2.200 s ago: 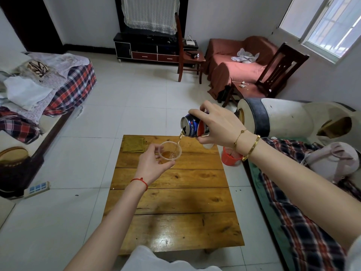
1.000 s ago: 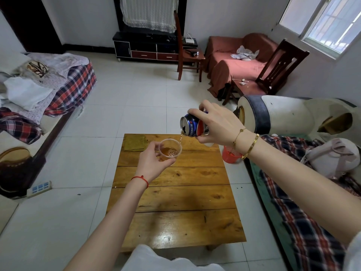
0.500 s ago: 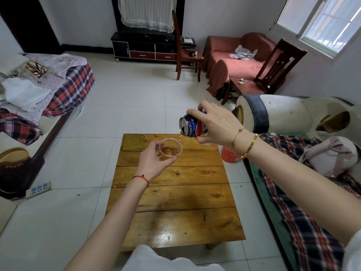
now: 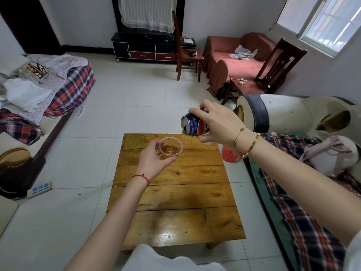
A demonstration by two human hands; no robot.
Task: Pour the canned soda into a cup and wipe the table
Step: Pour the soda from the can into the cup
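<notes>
A single wide-angle view from the person's head looks forward and down. Both forearms reach in from the bottom edge, close to the lens, over a wooden table point(image 4: 175, 192). The room's far wall lies well beyond.

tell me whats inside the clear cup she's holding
Amber soda fills the lower part of the cup, with a thin stream entering from the can. The left hand hides the cup's base.

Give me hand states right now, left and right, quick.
Left hand: closed around the clear cup, held above the table.
Right hand: closed around the soda can, tipped and pouring into the cup.
</notes>
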